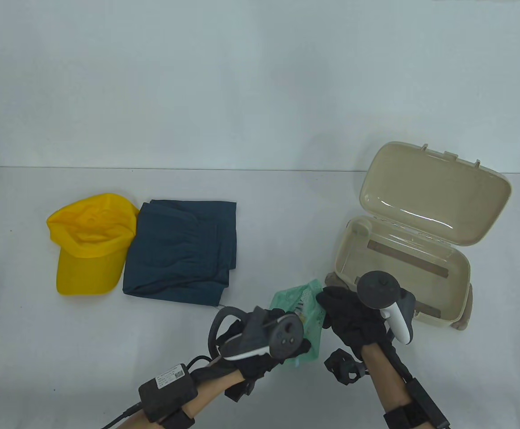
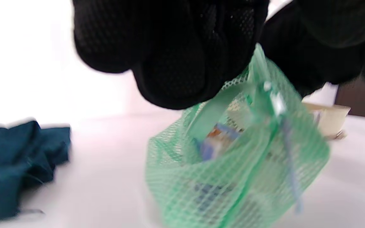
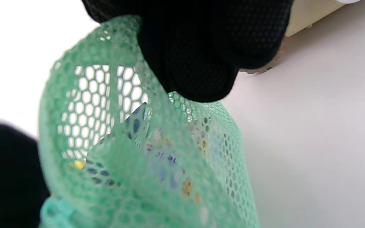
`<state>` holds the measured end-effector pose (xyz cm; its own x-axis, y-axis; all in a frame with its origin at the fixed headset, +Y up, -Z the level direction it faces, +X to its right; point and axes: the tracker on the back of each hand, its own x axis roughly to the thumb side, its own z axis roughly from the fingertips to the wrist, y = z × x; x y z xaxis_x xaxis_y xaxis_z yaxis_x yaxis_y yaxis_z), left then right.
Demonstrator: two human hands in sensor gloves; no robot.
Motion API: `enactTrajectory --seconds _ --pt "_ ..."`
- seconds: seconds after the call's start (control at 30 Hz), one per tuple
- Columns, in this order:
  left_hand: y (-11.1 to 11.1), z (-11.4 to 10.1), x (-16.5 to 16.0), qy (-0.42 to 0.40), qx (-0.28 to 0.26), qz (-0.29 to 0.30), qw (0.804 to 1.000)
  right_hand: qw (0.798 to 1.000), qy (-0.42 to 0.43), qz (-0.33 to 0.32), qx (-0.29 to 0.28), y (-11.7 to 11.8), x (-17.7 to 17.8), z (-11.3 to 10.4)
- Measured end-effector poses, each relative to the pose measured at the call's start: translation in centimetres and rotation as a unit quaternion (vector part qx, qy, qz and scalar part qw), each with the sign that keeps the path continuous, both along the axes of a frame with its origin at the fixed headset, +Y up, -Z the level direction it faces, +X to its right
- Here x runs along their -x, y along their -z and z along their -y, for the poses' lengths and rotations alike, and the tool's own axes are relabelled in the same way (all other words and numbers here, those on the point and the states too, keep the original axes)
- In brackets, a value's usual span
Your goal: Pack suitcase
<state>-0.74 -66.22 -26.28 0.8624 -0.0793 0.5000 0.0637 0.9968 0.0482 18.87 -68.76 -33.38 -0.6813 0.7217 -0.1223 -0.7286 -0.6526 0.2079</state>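
Near the table's front edge, a green mesh pouch (image 1: 304, 308) of small packets hangs pinched between both gloved hands: the left hand (image 1: 260, 346) grips its near end, the right hand (image 1: 354, 319) its far top edge. Soft and probably light, it should sag, so the rim looks the surest hold. Just right, the beige suitcase (image 1: 403, 268) lies open; far left, folded blue trousers (image 1: 182, 252) and a yellow cap (image 1: 90, 243) wait.

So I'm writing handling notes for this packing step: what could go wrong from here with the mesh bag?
1. Both the left hand and the right hand pinch only the soft netting of the green mesh bag, so it may sag or slip.
2. The suitcase stands open close by; the bag could catch on its near rim going in.
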Motion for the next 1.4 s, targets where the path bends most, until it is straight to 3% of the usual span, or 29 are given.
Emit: enactTrajectory --seconds 0.13,0.2,0.4,0.7,0.83,0.9,1.1,1.27,1.4 --pt "-0.2 1.8 -1.5 0.060 -0.056 -0.012 0.997 1.000 0.001 0.005 -0.001 -0.1 0.1 0.0" --pt "0.3 2.5 -2.1 0.081 -0.057 -0.018 0.995 1.000 0.003 0.006 0.000 -0.1 0.1 0.1" --pt "1.7 3.5 -2.2 0.049 0.017 -0.033 0.998 1.000 0.004 0.004 0.000 -0.1 0.1 0.0" --pt "2.9 1.5 0.2 -0.031 0.126 -0.025 0.991 0.999 -0.004 -0.028 -0.040 -0.5 0.1 -1.0" --pt "4.3 0.4 2.0 -0.095 0.182 -0.035 0.978 0.980 -0.091 -0.055 -0.166 -2.6 1.1 -4.1" --pt "4.8 0.1 2.6 -0.121 0.193 -0.041 0.973 0.968 -0.128 -0.092 -0.197 -3.6 2.0 -5.0" --pt "6.0 -0.1 3.4 -0.180 0.246 -0.041 0.951 0.941 -0.235 -0.174 -0.173 -4.5 4.8 -3.7" --pt "6.2 -0.2 3.5 -0.200 0.278 -0.017 0.939 0.923 -0.289 -0.178 -0.183 -4.7 6.3 -2.0" --pt "6.0 -0.3 3.6 -0.179 0.279 0.000 0.943 0.914 -0.305 -0.161 -0.214 -5.0 7.1 -1.4"
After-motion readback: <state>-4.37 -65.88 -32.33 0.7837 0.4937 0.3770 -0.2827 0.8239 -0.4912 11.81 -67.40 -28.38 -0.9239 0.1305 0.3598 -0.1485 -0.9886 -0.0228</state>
